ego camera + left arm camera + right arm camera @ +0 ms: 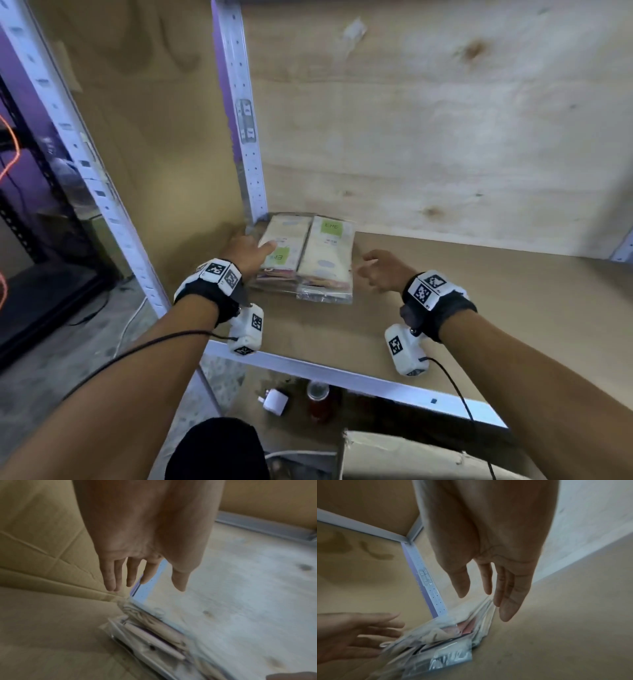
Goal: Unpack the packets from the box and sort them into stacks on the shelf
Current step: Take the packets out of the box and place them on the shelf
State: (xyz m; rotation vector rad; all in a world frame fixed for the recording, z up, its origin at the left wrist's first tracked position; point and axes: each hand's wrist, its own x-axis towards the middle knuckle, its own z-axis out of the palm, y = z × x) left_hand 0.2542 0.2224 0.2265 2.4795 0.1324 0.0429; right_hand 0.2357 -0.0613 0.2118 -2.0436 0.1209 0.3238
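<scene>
Two packet stacks (305, 257) sit in shelf (479, 291) corner | left hand (248, 251) and right hand (380, 270) flank them, fingers loose, gripping nothing

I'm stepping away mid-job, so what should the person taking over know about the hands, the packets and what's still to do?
Left hand: open, holding nothing, at the left edge of the left stack; contact can't be judged.
Right hand: loosely open, holding nothing, just right of the right stack, apart from it.
Packets: two stacks side by side in the back left corner of the shelf, against the upright post.
Box: below the shelf's front edge; its contents are not visible.
Done: those two stacks are placed.
Left: check the box and stack any remaining packets.
</scene>
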